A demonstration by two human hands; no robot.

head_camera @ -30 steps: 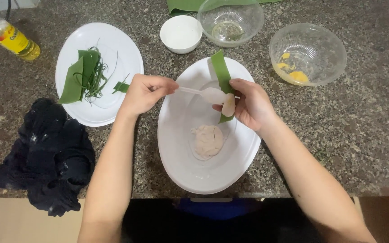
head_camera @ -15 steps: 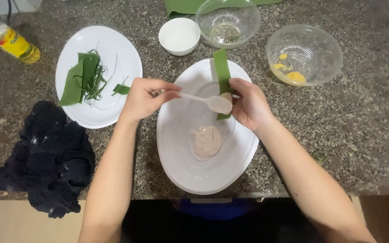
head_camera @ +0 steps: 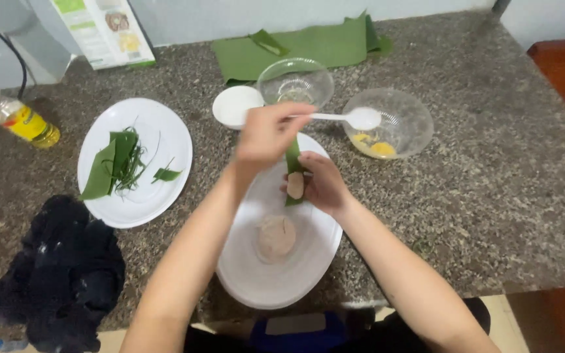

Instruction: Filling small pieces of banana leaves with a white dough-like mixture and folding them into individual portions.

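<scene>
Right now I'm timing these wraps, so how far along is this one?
Done: a pale lump of paste sits on the green leaf strip in the right hand. In hand: the left hand holds the white plastic spoon over the clear glass bowl. Left: the strip is unfolded; more paste waits.

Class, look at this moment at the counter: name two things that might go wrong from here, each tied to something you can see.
1. The right hand holds a narrow leaf strip with a dab of paste on it above the white oval dish; if the strip tilts, the paste may slide off.
2. The left hand holds the white spoon out over the glass bowl with yellow bits; a careless move might knock the bowl or drip into it.
</scene>
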